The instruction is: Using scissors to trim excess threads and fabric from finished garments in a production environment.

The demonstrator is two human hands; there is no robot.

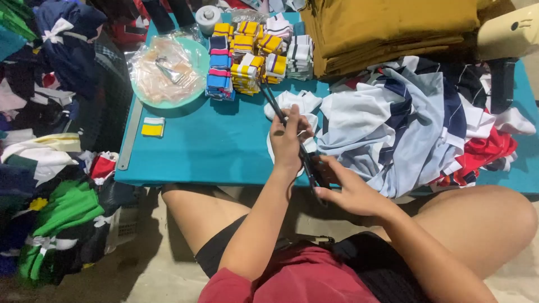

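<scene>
My right hand (pixel 348 188) grips the handles of long black scissors (pixel 286 120) at the near edge of the teal table (pixel 213 151). The blades point away from me toward the stacks of striped knit pieces (pixel 252 56). My left hand (pixel 288 140) pinches a small white fabric piece (pixel 300 104) against the blades, above a little heap of white pieces. I cannot tell whether the blades are apart.
A heap of white, grey, navy and red garments (pixel 415 123) covers the table's right side, with folded mustard cloth (pixel 387 31) behind it. At the left lie a plastic bag on a teal plate (pixel 168 70), a metal ruler (pixel 130 134) and a yellow-white piece (pixel 152 127). Clothes pile on the floor left.
</scene>
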